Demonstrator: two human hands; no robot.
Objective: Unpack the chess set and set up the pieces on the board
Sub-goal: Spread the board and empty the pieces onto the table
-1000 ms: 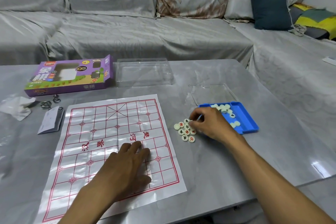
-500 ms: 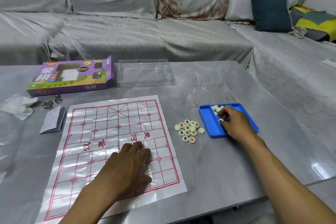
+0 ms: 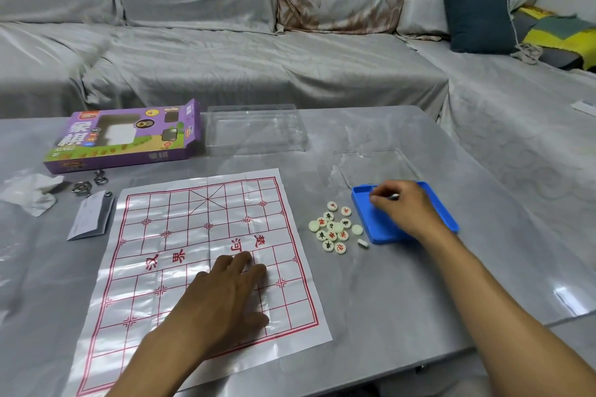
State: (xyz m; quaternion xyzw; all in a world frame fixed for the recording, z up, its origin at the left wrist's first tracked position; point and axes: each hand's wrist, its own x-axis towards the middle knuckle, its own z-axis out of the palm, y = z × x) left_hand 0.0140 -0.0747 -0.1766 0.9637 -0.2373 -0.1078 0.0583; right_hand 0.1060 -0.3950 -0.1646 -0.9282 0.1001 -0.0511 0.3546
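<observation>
Two hands on the table (image 3: 419, 316), and nearest us the left hand (image 3: 222, 296) lies flat, fingers straight, pressing the paper board (image 3: 180, 235) down close to the table's near edge, right about its river line. It grips nothing; it just pins the sheet. No piece stands on the grid yet.

Just off the board's right edge sits the cluster of pieces (image 3: 332, 229), pale discs with red and black characters, some blank side up, and one stray piece (image 3: 363, 243) apart from them, seemingly tipped on its side. Beside them, towards the table's right edge, the blue tray (image 3: 380, 229) is where the right hand (image 3: 403, 206) is working, fingers curled, pinching what looks like a small white piece at the fingertips. How many remain in the tray I cannot tell; the hand covers them.

Further back lie the clear lid (image 3: 377, 167) behind the tray, the clear plastic insert (image 3: 254, 132), the purple box (image 3: 125, 138) near the far left, a folded leaflet (image 3: 92, 219), crumpled wrapping (image 3: 29, 190) and some metal rings (image 3: 87, 184).

Risks now: those discs are small and smooth, so one dropped on edge could roll off the right side. The glossy creased sheet may spring up or slide once the left hand lifts, scattering whatever gets placed. Face-down pieces could also be misplaced.
</observation>
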